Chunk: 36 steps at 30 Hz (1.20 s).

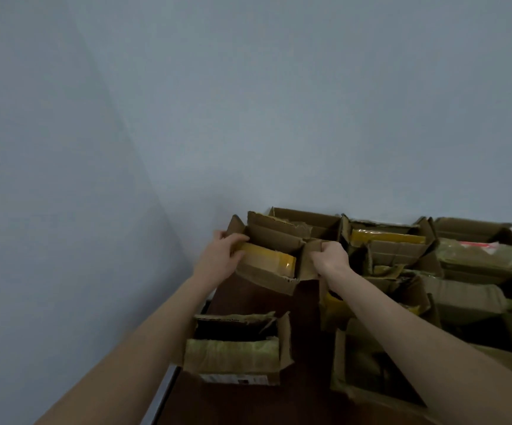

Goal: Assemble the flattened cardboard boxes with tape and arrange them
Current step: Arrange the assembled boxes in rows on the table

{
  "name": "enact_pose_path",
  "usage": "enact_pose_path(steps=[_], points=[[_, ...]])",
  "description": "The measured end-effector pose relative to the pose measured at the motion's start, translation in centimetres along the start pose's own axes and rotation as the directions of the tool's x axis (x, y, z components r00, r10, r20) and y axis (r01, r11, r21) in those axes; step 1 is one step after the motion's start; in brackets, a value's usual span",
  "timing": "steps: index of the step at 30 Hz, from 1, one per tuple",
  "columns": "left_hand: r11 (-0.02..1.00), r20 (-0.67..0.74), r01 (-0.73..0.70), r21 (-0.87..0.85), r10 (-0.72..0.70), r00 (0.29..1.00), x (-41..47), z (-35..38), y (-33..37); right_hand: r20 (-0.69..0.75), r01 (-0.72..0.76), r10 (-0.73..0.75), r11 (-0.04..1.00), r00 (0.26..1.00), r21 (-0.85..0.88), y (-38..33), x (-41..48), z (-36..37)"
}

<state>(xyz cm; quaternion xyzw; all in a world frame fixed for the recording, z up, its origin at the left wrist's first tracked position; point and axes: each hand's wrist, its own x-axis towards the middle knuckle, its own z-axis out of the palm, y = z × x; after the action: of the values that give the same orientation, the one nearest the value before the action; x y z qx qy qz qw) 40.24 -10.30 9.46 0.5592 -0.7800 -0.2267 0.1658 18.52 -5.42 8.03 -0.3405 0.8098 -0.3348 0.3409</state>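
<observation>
Left hand (222, 252) clamps left wall of open cardboard box (274, 273); right hand (329, 259) grips its right flap. Box sits at far left end of dark table (248, 400), near grey wall (248, 102). Yellow tape (267, 258) crosses box front. More open boxes (401, 256) crowd right side.

We see two bare hands, the left hand (222, 256) and the right hand (329, 259). We count one open brown cardboard box with yellow tape (267, 265) between them and one more open brown cardboard box with pale tape (236, 357) nearer us. Many more brown cardboard boxes (432, 265) are crowded on the right, too jumbled for us to count. One dark brown tabletop (303, 305).
</observation>
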Motion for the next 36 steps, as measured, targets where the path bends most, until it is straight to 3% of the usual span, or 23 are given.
enact_pose_path(steps=[3, 5, 7, 11, 14, 16, 20, 24, 27, 36], points=[[0.973, 0.210, 0.006, 0.232, -0.057, 0.976, 0.3, 0.2, 0.7, 0.001, 0.025, -0.025, 1.000, 1.000, 0.002, 0.0, 0.0, -0.7], [0.944, 0.179, -0.024, 0.330, -0.037, 0.983, 0.2, 0.2, 1.1, 0.006, 0.037, -0.037, 0.999, 0.999, 0.020, 0.1, 0.0, -1.0], [0.940, 0.061, -0.061, 0.337, 0.043, 0.997, 0.1, 0.5, 1.1, -0.006, 0.030, -0.029, 0.999, 1.000, 0.031, 0.3, 0.0, -1.3], [0.945, -0.145, -0.211, 0.251, 0.252, 0.957, -0.3, 1.0, 0.5, -0.011, -0.045, 0.047, 0.991, 0.999, 0.124, 0.7, 0.2, -1.6], [0.951, -0.117, -0.245, 0.190, 0.269, 0.956, -1.1, 1.1, 0.2, -0.027, -0.043, 0.047, 0.990, 0.999, 0.135, 0.8, 0.2, -1.6], [0.973, -0.119, -0.201, 0.115, 0.215, 0.969, -1.9, 1.1, 0.1, -0.045, -0.008, 0.014, 0.991, 0.999, 0.130, 0.8, -0.1, -1.4], [0.986, -0.015, 0.093, -0.141, -0.096, 0.995, -2.3, 0.7, 1.4, -0.020, 0.101, -0.100, 0.994, 0.995, 0.043, 0.6, -0.8, -0.5], [0.946, 0.054, 0.207, -0.249, -0.200, 0.978, -1.3, -0.1, 1.9, -0.020, 0.143, -0.142, 0.990, 0.990, 0.009, 0.6, -1.2, -0.3], [0.943, 0.145, 0.221, -0.247, -0.190, 0.971, -1.2, -0.3, 1.8, -0.032, 0.124, -0.123, 0.992, 0.992, 0.027, 0.7, -1.2, -0.4], [0.968, 0.204, 0.131, -0.216, -0.086, 0.975, -0.2, -1.4, 1.5, -0.002, 0.088, -0.089, 0.988, 0.996, 0.123, 0.4, -1.0, -0.9]])
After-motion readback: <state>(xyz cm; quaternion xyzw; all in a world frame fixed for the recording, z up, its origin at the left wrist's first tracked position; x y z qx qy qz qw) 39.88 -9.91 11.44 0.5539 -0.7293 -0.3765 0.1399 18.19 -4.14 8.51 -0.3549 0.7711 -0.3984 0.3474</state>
